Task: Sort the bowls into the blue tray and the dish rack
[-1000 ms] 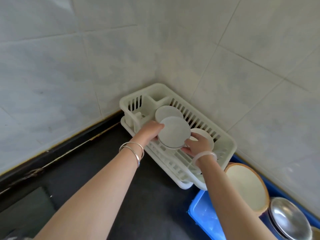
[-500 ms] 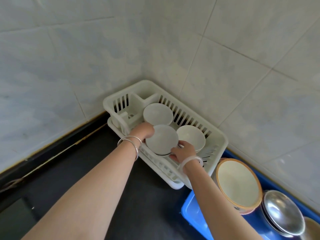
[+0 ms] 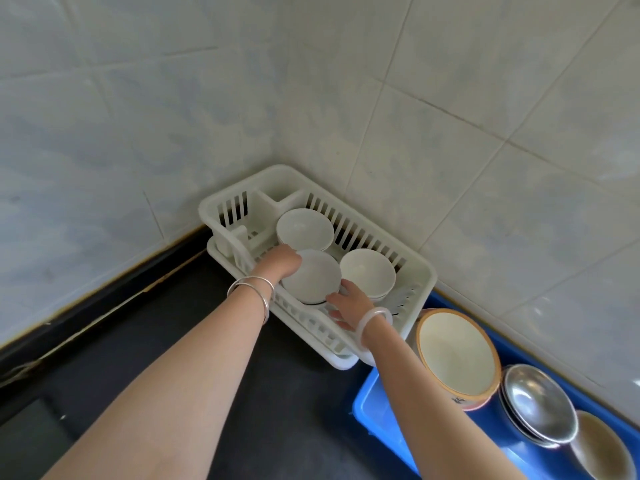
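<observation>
A white dish rack stands in the tiled corner with three white bowls in it. The near white bowl rests in the rack between my hands. My left hand grips its left rim. My right hand holds its lower right edge with curled fingers. A second white bowl sits behind it and a third white bowl to its right. The blue tray at the lower right holds an orange-rimmed bowl and steel bowls.
Tiled walls close in behind and to the right of the rack. A dark countertop spreads to the left and front. The rack's slotted cutlery compartment is at its far left end.
Both hands have lowered the near bowl from a tilted, lifted pose down into the rack, where it now sits between the other two. The view shifted slightly.
</observation>
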`<state>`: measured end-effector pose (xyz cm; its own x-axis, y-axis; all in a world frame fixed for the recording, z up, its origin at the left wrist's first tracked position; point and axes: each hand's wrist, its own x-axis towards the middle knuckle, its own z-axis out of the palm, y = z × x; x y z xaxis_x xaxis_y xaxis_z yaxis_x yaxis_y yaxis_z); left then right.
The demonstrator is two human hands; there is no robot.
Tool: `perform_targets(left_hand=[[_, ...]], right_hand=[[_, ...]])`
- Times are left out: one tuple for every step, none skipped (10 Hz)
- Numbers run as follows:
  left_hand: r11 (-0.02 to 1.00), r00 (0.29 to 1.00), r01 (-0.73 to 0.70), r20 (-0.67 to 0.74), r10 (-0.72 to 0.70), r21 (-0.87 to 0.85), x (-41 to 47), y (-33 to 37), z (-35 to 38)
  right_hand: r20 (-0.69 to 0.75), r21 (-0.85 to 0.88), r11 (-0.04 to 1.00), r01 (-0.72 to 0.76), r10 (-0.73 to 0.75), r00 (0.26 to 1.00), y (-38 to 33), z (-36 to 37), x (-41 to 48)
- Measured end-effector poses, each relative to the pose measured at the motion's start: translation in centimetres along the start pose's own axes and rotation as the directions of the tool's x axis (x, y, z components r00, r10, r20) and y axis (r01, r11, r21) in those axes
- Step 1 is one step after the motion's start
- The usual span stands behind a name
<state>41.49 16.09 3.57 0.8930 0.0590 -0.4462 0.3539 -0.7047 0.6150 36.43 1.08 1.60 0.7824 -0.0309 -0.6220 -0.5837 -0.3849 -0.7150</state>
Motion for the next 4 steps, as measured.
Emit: perform_targets(left_hand=[[1.000,0.999,0.001,-0.049,-0.002,-0.023,-1.0,0.3,0.3],[0.997,0.996,0.006,-0.087,-0.013,-0.079,-2.1,0.2,0.9],[0.975,0.987,-0.044,-0.160,0.009,-0.216,-4.5,1.1,0.9],[0.921,0.952,-0.214,-0.280,0.122,-0.325,-9.4,0.2,3.2]], right_hand=[[-0.014,-0.012,1.000,0.008,-0.009,1.000,-0.5,-0.2,-1.5],[-0.046,0.062,0.992,0.113,-0.110,0.993,-0.8,-1.7,-3.4],[-0.114,0.250,0.919,0.303,-0.283,0.952,-2.9,-4.7,-9.0],[-0.290,0.339,0.690,0.639,-0.569,0.769,-3.8,-9.1,-16.9]])
